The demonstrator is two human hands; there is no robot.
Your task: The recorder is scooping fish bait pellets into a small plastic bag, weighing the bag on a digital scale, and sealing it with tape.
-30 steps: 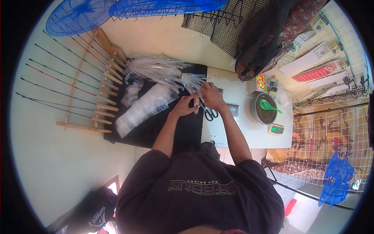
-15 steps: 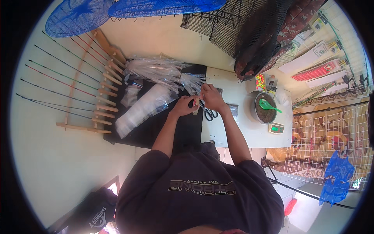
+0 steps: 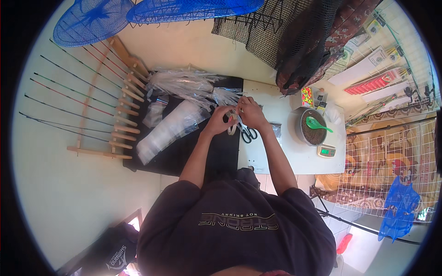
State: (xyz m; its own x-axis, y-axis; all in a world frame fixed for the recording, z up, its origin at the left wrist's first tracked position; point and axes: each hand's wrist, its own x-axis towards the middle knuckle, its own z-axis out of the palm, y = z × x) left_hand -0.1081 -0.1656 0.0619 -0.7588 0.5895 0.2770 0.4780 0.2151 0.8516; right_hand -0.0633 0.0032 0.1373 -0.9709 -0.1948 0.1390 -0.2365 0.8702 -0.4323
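Observation:
My left hand [image 3: 218, 122] and my right hand [image 3: 250, 114] meet fingertip to fingertip over the seam between a black mat and a white tabletop. Curled round a pale ring that looks like a roll of tape [image 3: 232, 129], the left hand shows a bit of red by its thumb. The fingers of my right hand are pinched together; whatever they hold is too small to make out. Scissors [image 3: 248, 135] with dark handles lie just below my right hand. Beyond both hands are clear plastic bags [image 3: 184, 83], with a stack of plastic sleeves [image 3: 168, 131] to the left.
On the white tabletop [image 3: 285, 158] stand a pot of brown pellets [image 3: 301, 133] with a green spoon [image 3: 317, 124], a digital scale [image 3: 326, 151] and a box of colourful bits [image 3: 307, 97]. A wooden rack [image 3: 124, 129] of thin rods is at left. Dark netting [image 3: 304, 50] hangs above.
My left hand has shifted slightly up and right, nearer the right hand. The pale ring has turned and shows more of its round opening. The right hand has barely moved.

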